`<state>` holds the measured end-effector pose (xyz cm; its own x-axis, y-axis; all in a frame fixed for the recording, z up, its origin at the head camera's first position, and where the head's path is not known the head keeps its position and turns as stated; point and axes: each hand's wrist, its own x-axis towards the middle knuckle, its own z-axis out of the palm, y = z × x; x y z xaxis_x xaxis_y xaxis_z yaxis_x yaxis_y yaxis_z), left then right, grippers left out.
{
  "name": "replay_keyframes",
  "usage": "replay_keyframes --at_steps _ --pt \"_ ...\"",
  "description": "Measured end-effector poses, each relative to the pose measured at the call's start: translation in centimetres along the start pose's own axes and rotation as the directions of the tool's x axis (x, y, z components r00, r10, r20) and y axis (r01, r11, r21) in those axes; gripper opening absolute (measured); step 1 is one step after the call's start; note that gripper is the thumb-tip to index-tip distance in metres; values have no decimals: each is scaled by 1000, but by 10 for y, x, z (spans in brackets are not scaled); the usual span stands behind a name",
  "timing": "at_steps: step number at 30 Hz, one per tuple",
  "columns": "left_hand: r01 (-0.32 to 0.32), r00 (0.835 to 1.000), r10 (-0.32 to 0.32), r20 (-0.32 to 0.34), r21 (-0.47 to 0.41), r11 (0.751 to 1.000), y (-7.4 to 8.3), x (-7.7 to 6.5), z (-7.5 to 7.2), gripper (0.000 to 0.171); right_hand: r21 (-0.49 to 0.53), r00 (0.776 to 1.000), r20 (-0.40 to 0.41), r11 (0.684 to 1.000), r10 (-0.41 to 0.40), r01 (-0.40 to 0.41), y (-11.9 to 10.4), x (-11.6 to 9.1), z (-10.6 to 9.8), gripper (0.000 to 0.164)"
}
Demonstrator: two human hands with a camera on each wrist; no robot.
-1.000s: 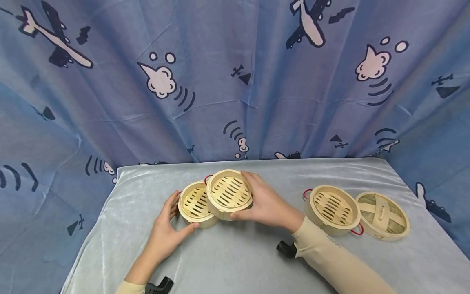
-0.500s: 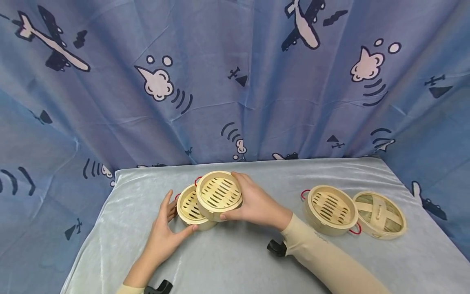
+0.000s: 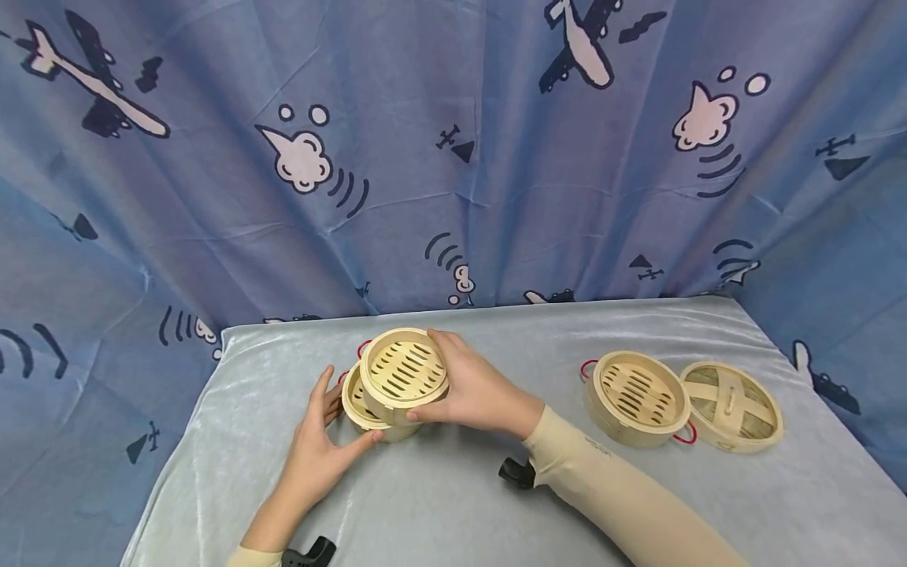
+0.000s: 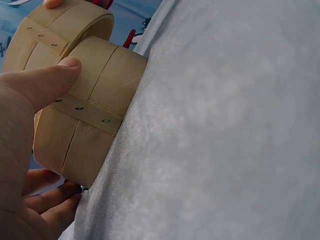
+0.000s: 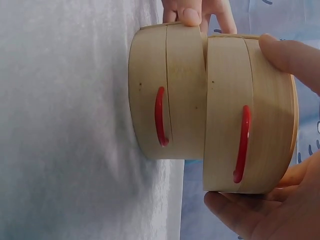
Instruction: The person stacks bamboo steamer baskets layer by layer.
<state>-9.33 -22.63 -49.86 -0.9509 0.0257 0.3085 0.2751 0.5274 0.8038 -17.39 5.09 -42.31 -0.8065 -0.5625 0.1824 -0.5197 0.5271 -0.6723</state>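
Two cream sleeves [image 3: 631,496] at the near edge, each with a black fitting [image 3: 520,474] by the wrist. Found left hand [image 3: 322,450] clamped on the lower bamboo basket [image 5: 182,97], thumb against its near wall; confirmed set on the grey cloth [image 3: 468,504]. Found right hand [image 3: 473,390] clamped on the upper bamboo basket [image 5: 225,115] — held over the lower one, off-centre, contact between the two not determinable. Observed farther right on the cloth: a third basket [image 3: 618,424], just beside a round lid [image 3: 731,407]. Recorded rearmost — a blue curtain [image 3: 397,205] printed with aeroplanes [image 3: 586,49] and clouds [image 3: 303,163].
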Motion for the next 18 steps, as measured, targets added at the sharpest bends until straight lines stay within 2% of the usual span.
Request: replay_keyframes --at_steps 11,18 --pt "-23 1000 23 -3 -16 1000 0 1 0 130 16 1000 17 1000 7 -7 -3 3 3 127" --pt "-38 999 37 -17 -29 999 -2 1 1 131 -17 999 32 1000 3 -2 -6 9 6 129"
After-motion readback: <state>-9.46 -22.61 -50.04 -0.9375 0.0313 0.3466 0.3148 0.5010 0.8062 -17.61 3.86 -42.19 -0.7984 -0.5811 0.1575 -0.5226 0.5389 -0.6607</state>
